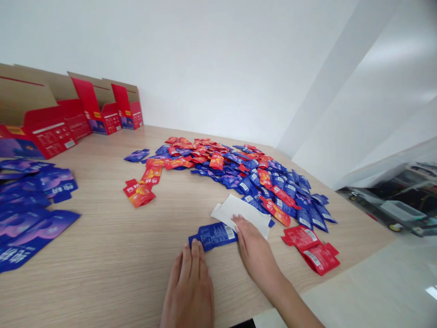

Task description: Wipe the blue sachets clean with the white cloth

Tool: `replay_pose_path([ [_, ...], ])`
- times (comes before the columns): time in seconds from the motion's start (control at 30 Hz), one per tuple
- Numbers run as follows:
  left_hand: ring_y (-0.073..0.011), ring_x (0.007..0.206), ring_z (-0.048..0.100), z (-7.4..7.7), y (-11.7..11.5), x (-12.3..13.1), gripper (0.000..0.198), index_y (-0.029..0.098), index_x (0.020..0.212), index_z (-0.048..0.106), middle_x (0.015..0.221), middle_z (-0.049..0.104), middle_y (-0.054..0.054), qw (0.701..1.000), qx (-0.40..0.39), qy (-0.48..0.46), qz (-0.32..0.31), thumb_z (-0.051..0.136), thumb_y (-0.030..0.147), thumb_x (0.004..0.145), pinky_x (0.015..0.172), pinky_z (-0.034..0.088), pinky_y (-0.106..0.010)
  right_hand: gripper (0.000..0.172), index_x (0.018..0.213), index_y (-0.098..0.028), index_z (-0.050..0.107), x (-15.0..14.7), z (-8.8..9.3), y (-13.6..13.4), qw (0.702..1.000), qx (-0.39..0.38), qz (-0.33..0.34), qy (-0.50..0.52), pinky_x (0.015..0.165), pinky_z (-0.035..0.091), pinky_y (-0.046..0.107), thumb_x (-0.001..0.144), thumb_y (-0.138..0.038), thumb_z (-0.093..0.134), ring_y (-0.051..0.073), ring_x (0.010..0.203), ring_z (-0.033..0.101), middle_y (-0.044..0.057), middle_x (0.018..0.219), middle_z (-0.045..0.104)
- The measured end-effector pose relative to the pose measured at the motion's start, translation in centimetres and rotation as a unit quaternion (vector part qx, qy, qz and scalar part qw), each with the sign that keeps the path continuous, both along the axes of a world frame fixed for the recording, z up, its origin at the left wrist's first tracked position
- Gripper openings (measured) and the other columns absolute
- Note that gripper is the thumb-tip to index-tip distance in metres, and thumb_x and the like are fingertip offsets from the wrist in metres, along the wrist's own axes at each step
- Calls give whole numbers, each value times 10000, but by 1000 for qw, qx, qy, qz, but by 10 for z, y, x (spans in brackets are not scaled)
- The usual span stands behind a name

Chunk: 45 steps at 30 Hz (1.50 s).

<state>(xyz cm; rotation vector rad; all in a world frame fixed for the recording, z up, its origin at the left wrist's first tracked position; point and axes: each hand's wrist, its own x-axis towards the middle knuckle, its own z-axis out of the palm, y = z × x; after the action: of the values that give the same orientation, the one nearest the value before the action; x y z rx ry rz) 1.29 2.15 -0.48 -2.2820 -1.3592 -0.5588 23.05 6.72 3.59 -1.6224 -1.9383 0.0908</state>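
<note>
My left hand lies flat on the wooden table, fingers together and stretched out, fingertips touching the near edge of a blue sachet. My right hand rests flat beside it, fingertips at the sachet's right end and on the edge of a white folded card. Neither hand grips anything. Beyond the card spreads a heap of several blue and red sachets.
Two red sachets lie right of my right hand near the table edge. Flat blue cartons are stacked at the left. Open red and brown boxes stand along the back left by the white wall. A floor with equipment lies to the right.
</note>
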Motion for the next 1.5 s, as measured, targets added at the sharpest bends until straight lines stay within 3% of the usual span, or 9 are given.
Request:
replay_pose_path([
  [0.17, -347, 1382, 590, 0, 1, 0, 512, 54, 1374, 675, 1480, 664, -198, 999, 2, 33, 3, 516, 328, 972, 1142, 481, -463, 432, 1426, -144, 660, -20, 11, -10, 999, 12, -16, 30, 1158, 548, 491, 1135, -250, 358, 264, 1341, 686, 168, 1426, 717],
  [0.33, -330, 1309, 629, 3, 1, -3, 521, 113, 1380, 685, 1389, 727, -158, 1000, -17, 7, -17, 529, 351, 944, 1132, 502, -477, 437, 1433, -163, 654, -71, 17, -18, 988, -11, 155, 14, 1226, 487, 436, 1073, -107, 412, 221, 1427, 613, 112, 1487, 686],
  [0.4, -334, 1314, 628, 5, 1, -4, 512, 117, 1389, 678, 1386, 728, -155, 999, -22, 32, -17, 524, 326, 948, 1148, 491, -488, 458, 1415, -140, 663, -72, 14, -15, 984, -22, 175, -15, 1243, 468, 465, 1043, -55, 410, 233, 1429, 611, 123, 1482, 688],
  [0.67, -344, 1392, 579, 2, -2, -1, 534, 60, 1377, 675, 1489, 660, -183, 1000, -23, 4, -2, 505, 326, 946, 1148, 481, -462, 426, 1411, -136, 677, 4, -3, -3, 1000, 11, -10, -9, 1164, 526, 590, 1094, -208, 403, 315, 1359, 670, 211, 1438, 697],
  [0.8, -342, 1400, 571, 2, -4, 2, 517, 59, 1370, 680, 1490, 659, -187, 1000, -25, -2, 3, 502, 299, 947, 1158, 474, -464, 416, 1397, -175, 681, 0, 7, -10, 999, 12, -36, 6, 1115, 584, 513, 1127, -253, 373, 274, 1273, 730, 167, 1373, 748],
  [1.07, -319, 1319, 629, 13, -4, -1, 493, 126, 1359, 703, 1374, 737, -142, 998, -63, 18, 5, 505, 253, 925, 1153, 497, -474, 509, 1448, -173, 646, -66, 11, -17, 986, -9, 164, -31, 1239, 477, 494, 1020, -25, 414, 241, 1458, 582, 115, 1502, 673],
  [1.17, -337, 1386, 575, 13, -5, -2, 516, 93, 1375, 684, 1460, 680, -179, 998, -53, 17, -3, 481, 270, 935, 1143, 495, -480, 517, 1455, -178, 646, -46, 2, -12, 991, -4, 126, -38, 1237, 471, 539, 1014, -29, 419, 256, 1452, 589, 135, 1512, 661],
  [1.33, -362, 1399, 561, 10, -4, 2, 546, 24, 1393, 652, 1499, 644, -211, 1000, -24, 9, 3, 490, 301, 952, 1149, 477, -479, 426, 1427, -153, 668, 6, -5, -16, 1000, 13, -19, -16, 1167, 529, 588, 1094, -232, 414, 320, 1375, 657, 192, 1458, 688],
  [1.5, -366, 1378, 585, 9, -1, 1, 547, 17, 1410, 633, 1492, 647, -215, 999, -12, 42, 1, 486, 283, 955, 1135, 491, -476, 428, 1425, -187, 666, -11, 8, -28, 998, 8, -54, 38, 1142, 565, 518, 1126, -289, 378, 283, 1329, 695, 150, 1419, 724],
])
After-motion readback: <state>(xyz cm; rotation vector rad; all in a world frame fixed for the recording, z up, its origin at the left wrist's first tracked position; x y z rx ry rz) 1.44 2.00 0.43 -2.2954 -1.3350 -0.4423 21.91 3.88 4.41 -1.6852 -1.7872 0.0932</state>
